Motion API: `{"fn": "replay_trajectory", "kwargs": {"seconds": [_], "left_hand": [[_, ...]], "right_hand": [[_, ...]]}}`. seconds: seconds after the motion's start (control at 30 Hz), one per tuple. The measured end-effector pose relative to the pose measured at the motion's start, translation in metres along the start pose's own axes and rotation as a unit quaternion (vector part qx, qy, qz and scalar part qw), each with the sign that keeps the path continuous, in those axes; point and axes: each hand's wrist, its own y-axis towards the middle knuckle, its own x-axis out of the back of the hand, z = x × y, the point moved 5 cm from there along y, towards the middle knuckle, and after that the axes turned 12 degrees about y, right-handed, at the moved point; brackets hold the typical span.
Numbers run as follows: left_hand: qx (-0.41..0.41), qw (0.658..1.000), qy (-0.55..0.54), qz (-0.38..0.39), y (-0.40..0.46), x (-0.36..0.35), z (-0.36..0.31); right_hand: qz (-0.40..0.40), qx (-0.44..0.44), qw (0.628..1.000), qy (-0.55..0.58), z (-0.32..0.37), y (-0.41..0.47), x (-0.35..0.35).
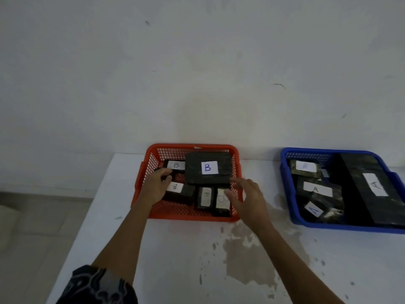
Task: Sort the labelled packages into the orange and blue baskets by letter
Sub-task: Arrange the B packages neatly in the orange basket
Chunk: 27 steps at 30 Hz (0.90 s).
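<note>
The orange basket stands at the table's back, holding several black packages labelled B. The largest B package lies on top at the back right. My left hand reaches over the basket's left wall, fingers curled on the corner of a small B package; another B package lies just beside it. My right hand hovers with fingers spread over the basket's right front corner, holding nothing. The blue basket to the right holds several black packages labelled A.
The white table has a brownish stain in front of the orange basket. Its left edge drops to a tiled floor. A white wall rises right behind both baskets.
</note>
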Motion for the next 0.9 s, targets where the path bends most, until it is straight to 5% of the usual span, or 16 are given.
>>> {"fn": "replay_trajectory", "kwargs": {"seconds": [0.33,0.5,0.67,0.8,0.9], "left_hand": [[-0.035,0.978,0.182,0.097,0.045,-0.019,0.025],[-0.066,0.978,0.145,0.131,0.041,-0.024,0.03],[-0.091,0.992,0.079,0.034,0.033,-0.01,0.023],[-0.037,0.999,0.008,0.009,0.024,0.0,0.021],[0.047,0.991,-0.099,0.084,0.016,-0.004,0.02]], "right_hand": [[0.074,0.036,0.989,-0.12,-0.016,0.012,-0.069],[0.062,0.022,0.989,-0.132,-0.017,0.011,-0.069],[0.06,0.02,0.988,-0.142,-0.015,0.01,-0.068],[0.064,0.026,0.985,-0.159,-0.015,0.011,-0.068],[0.066,0.033,0.982,-0.173,-0.015,0.011,-0.068]]}}
